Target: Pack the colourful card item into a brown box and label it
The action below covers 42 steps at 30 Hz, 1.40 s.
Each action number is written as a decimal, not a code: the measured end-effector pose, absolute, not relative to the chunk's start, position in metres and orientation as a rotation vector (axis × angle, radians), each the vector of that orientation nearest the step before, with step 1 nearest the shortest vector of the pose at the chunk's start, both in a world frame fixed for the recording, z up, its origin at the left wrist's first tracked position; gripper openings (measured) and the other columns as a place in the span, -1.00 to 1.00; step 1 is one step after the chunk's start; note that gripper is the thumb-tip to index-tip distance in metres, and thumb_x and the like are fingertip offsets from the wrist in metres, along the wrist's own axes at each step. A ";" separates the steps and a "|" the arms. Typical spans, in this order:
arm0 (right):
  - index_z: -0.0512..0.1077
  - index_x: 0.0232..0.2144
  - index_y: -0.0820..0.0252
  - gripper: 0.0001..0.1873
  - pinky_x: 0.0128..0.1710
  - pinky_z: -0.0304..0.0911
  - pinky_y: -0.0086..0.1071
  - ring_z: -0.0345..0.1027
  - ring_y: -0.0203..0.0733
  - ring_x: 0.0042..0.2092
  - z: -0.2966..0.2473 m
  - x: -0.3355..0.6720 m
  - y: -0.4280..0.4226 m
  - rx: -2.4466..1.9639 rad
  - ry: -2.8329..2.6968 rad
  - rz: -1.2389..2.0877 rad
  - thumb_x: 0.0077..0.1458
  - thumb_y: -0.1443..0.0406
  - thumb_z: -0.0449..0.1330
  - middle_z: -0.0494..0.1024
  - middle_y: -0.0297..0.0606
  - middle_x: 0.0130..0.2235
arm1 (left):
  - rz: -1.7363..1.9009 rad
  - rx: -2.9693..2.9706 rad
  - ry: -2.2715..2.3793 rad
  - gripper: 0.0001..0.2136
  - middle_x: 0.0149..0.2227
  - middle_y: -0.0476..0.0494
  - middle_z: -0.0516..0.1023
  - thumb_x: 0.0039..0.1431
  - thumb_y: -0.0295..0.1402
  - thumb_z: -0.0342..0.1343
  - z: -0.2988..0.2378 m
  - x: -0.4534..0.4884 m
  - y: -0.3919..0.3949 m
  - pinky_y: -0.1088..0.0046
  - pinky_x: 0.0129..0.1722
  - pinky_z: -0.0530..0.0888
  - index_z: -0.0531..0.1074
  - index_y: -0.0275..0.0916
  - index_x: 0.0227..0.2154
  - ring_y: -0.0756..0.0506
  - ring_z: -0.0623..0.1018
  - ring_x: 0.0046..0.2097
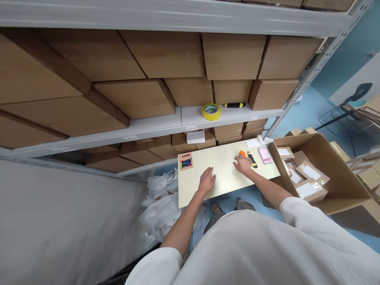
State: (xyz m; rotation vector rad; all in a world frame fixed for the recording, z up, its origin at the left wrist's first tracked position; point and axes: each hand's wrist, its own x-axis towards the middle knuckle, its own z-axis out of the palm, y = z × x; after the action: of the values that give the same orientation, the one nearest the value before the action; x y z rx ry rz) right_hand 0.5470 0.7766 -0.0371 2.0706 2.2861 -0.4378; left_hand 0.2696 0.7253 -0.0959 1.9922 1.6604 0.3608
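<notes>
Fingers stretched out, my left hand (pixel 207 180) is over the pale tabletop (pixel 221 165) and holds nothing that I can see. My right hand (pixel 242 164) is farther right, fingers apart, just in front of a small orange object (pixel 242 153) whose kind is unclear. Whether the fingertips touch it I cannot tell. Close beside that hand lies a black and yellow utility knife (pixel 252 159). A colourful printed packet (pixel 187 161) lies at the table's left end. Toward the right end is a pink item (pixel 265 155), blurred out.
Cardboard boxes (pixel 234 57) fill the shelves ahead. A yellow tape roll (pixel 211 112) and another utility knife (pixel 234 105) rest on the shelf edge (pixel 160 124). On the right stands a large open carton (pixel 341 174) holding labelled parcels. White plastic bags (pixel 163 213) lie at left below the table.
</notes>
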 end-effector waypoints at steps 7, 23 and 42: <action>0.50 0.15 0.21 -0.64 0.12 0.30 -0.19 0.47 0.04 0.11 -0.021 0.531 0.793 1.744 2.548 -0.432 0.47 0.18 0.11 0.58 -0.02 0.14 | 0.493 1.822 1.933 -0.50 0.42 -0.40 0.41 0.44 -0.28 -0.02 -0.088 0.266 0.688 -0.01 0.41 0.37 0.36 -0.28 0.36 -0.33 0.38 0.45; 0.51 0.15 0.16 -0.65 0.10 0.30 -0.20 0.45 0.05 0.14 -0.024 0.438 0.742 0.991 2.854 -0.432 0.48 0.17 0.10 0.57 -0.03 0.14 | 0.659 1.272 2.409 -0.46 0.43 -0.38 0.38 0.41 -0.28 0.02 -0.088 0.267 0.517 -0.09 0.41 0.37 0.32 -0.23 0.40 -0.37 0.37 0.45; 0.52 0.15 0.17 -0.66 0.09 0.30 -0.23 0.45 0.03 0.14 -0.040 0.276 0.660 0.788 2.808 -0.359 0.46 0.21 0.10 0.58 -0.03 0.12 | 0.754 1.089 2.393 -0.49 0.45 -0.38 0.35 0.41 -0.31 0.05 -0.123 0.149 0.431 -0.01 0.41 0.36 0.36 -0.23 0.38 -0.35 0.34 0.47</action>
State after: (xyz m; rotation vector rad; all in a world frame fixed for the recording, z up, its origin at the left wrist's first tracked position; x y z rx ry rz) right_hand 0.2760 0.6598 -0.0398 0.7880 2.8083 -0.3593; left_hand 0.1490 0.4306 -0.1230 1.0886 2.3927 0.7543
